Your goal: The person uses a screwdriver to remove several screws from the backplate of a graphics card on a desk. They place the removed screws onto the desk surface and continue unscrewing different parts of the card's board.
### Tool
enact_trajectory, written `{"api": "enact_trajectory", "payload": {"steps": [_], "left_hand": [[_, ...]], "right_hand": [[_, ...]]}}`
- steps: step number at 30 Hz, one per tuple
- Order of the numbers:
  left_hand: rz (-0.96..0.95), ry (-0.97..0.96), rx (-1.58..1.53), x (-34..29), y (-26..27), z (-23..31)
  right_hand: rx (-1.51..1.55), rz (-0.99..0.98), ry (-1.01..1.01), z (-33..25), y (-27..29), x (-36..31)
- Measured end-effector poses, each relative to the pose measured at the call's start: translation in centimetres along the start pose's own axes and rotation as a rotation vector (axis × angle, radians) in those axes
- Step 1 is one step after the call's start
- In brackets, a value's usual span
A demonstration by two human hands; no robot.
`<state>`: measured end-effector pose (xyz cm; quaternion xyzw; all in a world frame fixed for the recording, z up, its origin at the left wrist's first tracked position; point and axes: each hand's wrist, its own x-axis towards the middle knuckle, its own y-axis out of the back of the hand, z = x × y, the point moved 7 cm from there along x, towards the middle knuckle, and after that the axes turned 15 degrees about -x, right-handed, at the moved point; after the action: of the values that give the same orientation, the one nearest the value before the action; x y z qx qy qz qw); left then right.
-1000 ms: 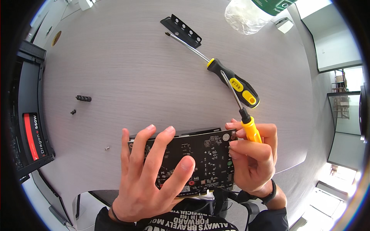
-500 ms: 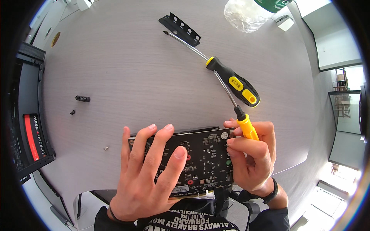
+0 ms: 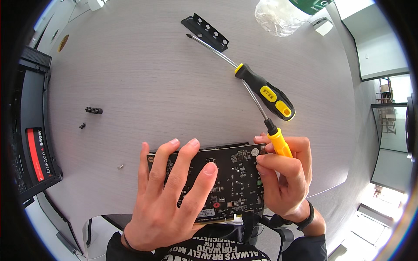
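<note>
A black graphics card lies circuit side up near the table's front edge. My left hand spreads its fingers across the card's left part; its thumb appears tucked under the near edge. At the far right corner of the card, the fingertips of my right hand are pinched together; what lies between them is too small to make out. Between that hand's fingers sits a yellow-handled screwdriver, its shaft pointing away from me. Just beyond its tip lies a larger black-and-yellow screwdriver.
A black perforated bracket rests at the far side. Toward the left lie a black ribbed piece, a small dark screw and a silver screw. A black computer case stands at the left, a plastic bottle at the far right.
The graphics card and my left hand on it have shifted slightly to the right. My right hand and the yellow-handled screwdriver stay almost where they were.
</note>
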<state>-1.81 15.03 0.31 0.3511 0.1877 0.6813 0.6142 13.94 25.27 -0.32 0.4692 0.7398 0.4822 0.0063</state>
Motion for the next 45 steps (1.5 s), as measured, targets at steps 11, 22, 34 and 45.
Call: {"api": "enact_trajectory", "payload": {"steps": [11, 22, 34, 45], "left_hand": [[-0.004, -0.002, 0.037, -0.1, -0.2, -0.2], [-0.062, -0.007, -0.004, -0.4, 0.0, -0.4], [0.025, -0.010, -0.228, -3.5, 2.1, -1.8], [0.194, -0.123, -0.360, -4.6, 1.3, -2.8]], "right_hand": [[-0.025, -0.004, 0.005, -0.1, 0.0, 0.1], [-0.108, -0.009, 0.019, -0.9, 1.1, 1.0], [-0.189, -0.204, 0.159, -4.8, 0.5, 2.9], [-0.191, -0.271, 0.244, -5.1, -1.7, 3.4]]}}
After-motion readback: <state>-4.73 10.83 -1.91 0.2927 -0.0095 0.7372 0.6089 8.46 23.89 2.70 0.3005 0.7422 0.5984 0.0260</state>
